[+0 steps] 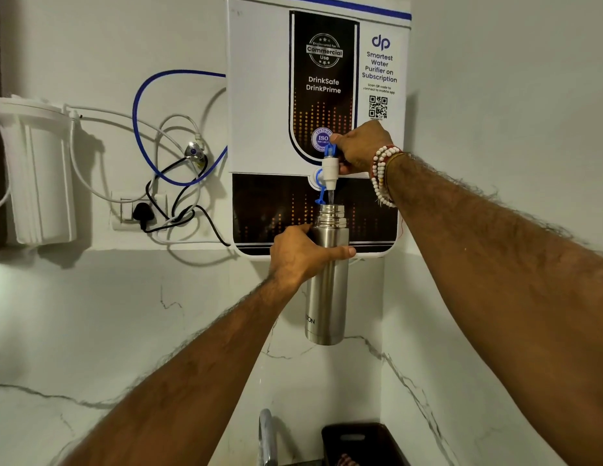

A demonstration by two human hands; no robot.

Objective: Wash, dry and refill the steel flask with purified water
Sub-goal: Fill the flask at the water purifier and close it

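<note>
Left hand (302,253): closed round the upper body of the steel flask (327,287), thumb laid across its front, fingers wrapped behind; flask held upright in the air, clear of any surface, open threaded mouth directly beneath the tap.
Right hand (359,148): fingers closed on the blue lever of the purifier tap (329,168); white and red bead bracelets (382,174) at the wrist.
Tap: white body, blue lever above, blue loop hanging at its left; a thin stream of water falls from the spout into the flask mouth.
Water purifier (256,105): white wall-mounted cabinet with black front panels, printed "DrinkSafe DrinkPrime"; QR code at right.
Left of purifier: blue tube (138,95) looping from its side; white tubes and black cables tangled around a small chrome valve (194,151); black plug (142,211) in a white wall socket.
Far left: white filter housing (37,169) fixed to the wall.
Below: white marble-patterned wall tiles (125,331) with grey veins.
Near bottom edge: chrome faucet neck (266,432); dark brown container (357,442) to its right, contents unclear.
</note>
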